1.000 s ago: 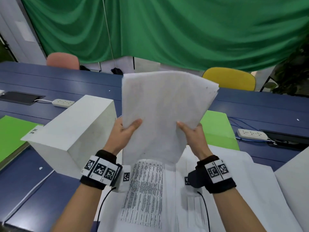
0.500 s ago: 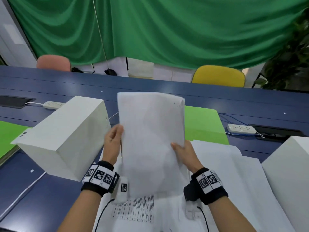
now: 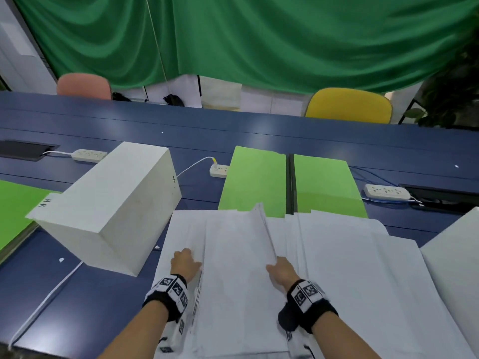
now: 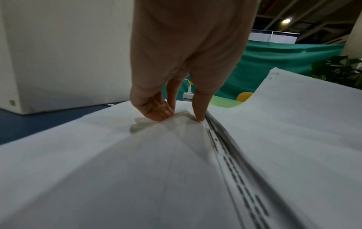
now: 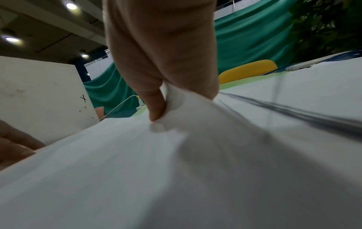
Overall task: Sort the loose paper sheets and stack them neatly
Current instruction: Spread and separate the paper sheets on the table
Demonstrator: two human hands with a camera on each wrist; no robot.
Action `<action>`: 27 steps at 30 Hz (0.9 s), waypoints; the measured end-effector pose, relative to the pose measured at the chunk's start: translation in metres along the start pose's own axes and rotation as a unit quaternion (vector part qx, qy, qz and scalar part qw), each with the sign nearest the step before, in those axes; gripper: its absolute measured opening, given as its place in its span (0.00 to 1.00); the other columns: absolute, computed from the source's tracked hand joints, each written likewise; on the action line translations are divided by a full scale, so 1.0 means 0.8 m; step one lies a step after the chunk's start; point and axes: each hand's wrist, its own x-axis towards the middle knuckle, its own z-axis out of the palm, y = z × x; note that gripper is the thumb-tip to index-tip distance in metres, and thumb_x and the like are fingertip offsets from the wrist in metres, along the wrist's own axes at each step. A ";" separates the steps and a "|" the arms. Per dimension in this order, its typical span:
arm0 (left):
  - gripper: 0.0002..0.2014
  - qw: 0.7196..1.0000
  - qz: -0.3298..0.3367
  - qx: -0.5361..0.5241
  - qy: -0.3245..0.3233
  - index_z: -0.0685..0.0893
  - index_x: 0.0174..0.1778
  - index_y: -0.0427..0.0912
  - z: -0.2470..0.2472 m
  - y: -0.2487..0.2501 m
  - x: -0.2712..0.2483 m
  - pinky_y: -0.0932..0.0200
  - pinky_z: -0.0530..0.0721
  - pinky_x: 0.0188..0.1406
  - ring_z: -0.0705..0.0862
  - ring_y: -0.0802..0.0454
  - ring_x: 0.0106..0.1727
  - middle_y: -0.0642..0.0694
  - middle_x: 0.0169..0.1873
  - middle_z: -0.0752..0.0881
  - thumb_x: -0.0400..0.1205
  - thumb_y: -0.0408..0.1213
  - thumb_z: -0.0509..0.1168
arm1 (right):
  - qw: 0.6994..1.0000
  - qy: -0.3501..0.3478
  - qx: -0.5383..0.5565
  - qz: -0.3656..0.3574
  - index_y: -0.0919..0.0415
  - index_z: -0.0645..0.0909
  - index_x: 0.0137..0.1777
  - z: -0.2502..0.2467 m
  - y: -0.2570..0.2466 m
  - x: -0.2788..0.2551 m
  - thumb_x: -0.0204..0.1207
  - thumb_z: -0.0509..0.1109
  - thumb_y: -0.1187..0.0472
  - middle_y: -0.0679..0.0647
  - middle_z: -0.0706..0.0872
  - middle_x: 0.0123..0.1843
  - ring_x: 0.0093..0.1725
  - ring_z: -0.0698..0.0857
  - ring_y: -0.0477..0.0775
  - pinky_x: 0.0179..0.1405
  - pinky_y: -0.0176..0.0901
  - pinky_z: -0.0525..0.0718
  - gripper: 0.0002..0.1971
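A stack of white sheets (image 3: pixel 233 268) lies flat on top of other loose white sheets (image 3: pixel 363 268) spread over the blue table (image 3: pixel 259 136). My right hand (image 3: pixel 274 268) pinches the stack's right edge between thumb and fingers, and that edge stands slightly raised. In the right wrist view the paper (image 5: pixel 176 170) bunches up between the thumb and fingers of the right hand (image 5: pixel 168 105). My left hand (image 3: pixel 185 263) rests its fingertips (image 4: pixel 156 113) on a lower sheet (image 4: pixel 78 155) beside the stack's left edge (image 4: pixel 225 147), with nothing in its grasp.
A white box (image 3: pixel 108 208) stands close on the left and another (image 3: pixel 456 255) at the right edge. Two green folders (image 3: pixel 254 182) (image 3: pixel 324 187) lie behind the papers. Power strips (image 3: pixel 89 154) (image 3: pixel 387 191) and a white cable (image 3: pixel 46 301) lie on the table.
Both hands held the stack upright and have lowered it flat onto the spread sheets. The left hand has let go and now rests beside it.
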 end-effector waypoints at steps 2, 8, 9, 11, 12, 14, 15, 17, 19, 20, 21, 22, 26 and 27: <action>0.20 0.999 0.005 -0.033 -0.003 0.75 0.66 0.33 -0.004 0.002 0.002 0.52 0.73 0.68 0.74 0.36 0.67 0.33 0.65 0.75 0.78 0.34 0.67 | 1.000 0.000 0.013 0.012 0.70 0.76 0.67 0.009 -0.002 0.003 0.79 0.61 0.65 0.65 0.83 0.64 0.62 0.82 0.63 0.59 0.45 0.80 0.18; 0.27 0.994 -0.014 -0.105 -0.006 0.66 0.72 0.33 -0.015 0.002 0.004 0.50 0.69 0.70 0.70 0.36 0.70 0.32 0.69 0.68 0.79 0.33 0.68 | 0.996 0.031 0.071 0.048 0.69 0.75 0.68 0.024 0.011 0.006 0.80 0.61 0.63 0.64 0.83 0.63 0.61 0.82 0.63 0.62 0.48 0.80 0.18; 0.28 0.993 -0.006 -0.119 -0.003 0.66 0.73 0.32 -0.017 0.002 0.005 0.51 0.70 0.69 0.72 0.37 0.69 0.32 0.69 0.69 0.78 0.32 0.69 | 0.995 0.032 0.074 0.052 0.70 0.76 0.67 0.024 0.011 0.004 0.80 0.61 0.63 0.64 0.84 0.62 0.61 0.82 0.63 0.63 0.49 0.80 0.18; 0.26 0.990 0.012 -0.142 0.018 0.69 0.70 0.31 -0.021 0.000 0.006 0.53 0.72 0.67 0.75 0.37 0.66 0.31 0.69 0.68 0.78 0.29 0.69 | 0.995 0.035 0.082 0.048 0.70 0.77 0.66 0.024 0.011 0.001 0.80 0.62 0.64 0.65 0.85 0.60 0.59 0.83 0.64 0.64 0.54 0.81 0.17; 0.24 0.988 0.018 -0.150 0.028 0.70 0.69 0.30 -0.022 -0.001 0.007 0.53 0.72 0.67 0.76 0.37 0.64 0.32 0.69 0.67 0.78 0.28 0.68 | 0.995 0.037 0.086 0.046 0.70 0.78 0.65 0.026 0.012 0.002 0.79 0.62 0.63 0.64 0.85 0.59 0.59 0.83 0.64 0.63 0.55 0.81 0.17; 0.25 0.990 0.029 -0.140 0.022 0.68 0.71 0.30 -0.020 0.001 0.006 0.53 0.70 0.69 0.74 0.37 0.67 0.32 0.70 0.67 0.79 0.29 0.67 | 0.994 0.045 0.089 0.045 0.68 0.77 0.67 0.027 0.011 -0.002 0.80 0.62 0.61 0.63 0.84 0.61 0.60 0.83 0.63 0.64 0.54 0.80 0.18; 0.26 0.992 0.031 -0.124 0.009 0.67 0.73 0.29 -0.019 0.003 0.005 0.53 0.69 0.70 0.72 0.37 0.70 0.32 0.71 0.68 0.80 0.32 0.66 | 0.994 0.050 0.090 0.048 0.68 0.76 0.67 0.027 0.010 -0.002 0.80 0.62 0.61 0.62 0.84 0.63 0.61 0.82 0.63 0.65 0.54 0.80 0.18; 0.26 0.997 0.031 -0.068 0.002 0.66 0.75 0.31 -0.015 0.005 0.002 0.52 0.67 0.71 0.67 0.38 0.74 0.33 0.73 0.68 0.83 0.37 0.63 | 0.993 0.059 0.094 0.050 0.68 0.76 0.67 0.028 0.011 -0.004 0.80 0.62 0.61 0.62 0.84 0.62 0.62 0.82 0.63 0.66 0.54 0.79 0.18; 0.23 0.999 0.034 -0.011 0.017 0.69 0.73 0.35 -0.013 0.006 0.003 0.50 0.68 0.70 0.64 0.38 0.73 0.36 0.73 0.66 0.83 0.40 0.60 | 0.991 0.069 0.104 0.054 0.67 0.77 0.67 0.029 0.013 -0.006 0.79 0.63 0.60 0.62 0.84 0.61 0.60 0.83 0.63 0.65 0.55 0.80 0.19; 0.22 0.999 0.037 -0.004 0.018 0.70 0.72 0.35 -0.012 0.006 0.003 0.50 0.68 0.70 0.64 0.38 0.73 0.36 0.73 0.65 0.84 0.40 0.60 | 0.990 0.074 0.111 0.055 0.67 0.77 0.68 0.029 0.014 -0.007 0.79 0.63 0.60 0.62 0.85 0.61 0.60 0.83 0.63 0.65 0.55 0.80 0.19; 0.21 0.999 0.044 -0.005 0.013 0.71 0.72 0.35 -0.011 0.006 0.004 0.50 0.68 0.70 0.65 0.38 0.72 0.36 0.73 0.65 0.84 0.38 0.60 | 0.988 0.079 0.117 0.057 0.67 0.77 0.67 0.030 0.016 -0.006 0.79 0.63 0.60 0.62 0.85 0.61 0.59 0.83 0.63 0.64 0.55 0.81 0.19; 0.20 0.998 0.054 -0.005 0.011 0.71 0.71 0.33 -0.010 0.007 0.006 0.50 0.69 0.69 0.66 0.38 0.72 0.35 0.72 0.66 0.84 0.37 0.59 | 0.988 0.082 0.119 0.058 0.67 0.77 0.67 0.030 0.016 -0.006 0.79 0.63 0.60 0.62 0.85 0.60 0.59 0.83 0.63 0.64 0.55 0.81 0.18; 0.14 0.996 0.079 0.014 0.026 0.76 0.62 0.31 -0.011 0.010 0.005 0.50 0.75 0.61 0.73 0.39 0.66 0.34 0.64 0.75 0.84 0.33 0.57 | 0.987 0.095 0.118 0.061 0.68 0.77 0.67 0.031 0.015 -0.003 0.80 0.63 0.60 0.63 0.85 0.61 0.60 0.83 0.63 0.63 0.51 0.80 0.18; 0.13 0.996 0.084 0.008 0.030 0.77 0.61 0.30 -0.011 0.010 0.004 0.50 0.75 0.60 0.73 0.39 0.65 0.34 0.64 0.75 0.84 0.33 0.57 | 0.986 0.096 0.117 0.063 0.68 0.77 0.67 0.031 0.015 -0.003 0.80 0.63 0.60 0.63 0.84 0.62 0.60 0.83 0.63 0.63 0.50 0.80 0.18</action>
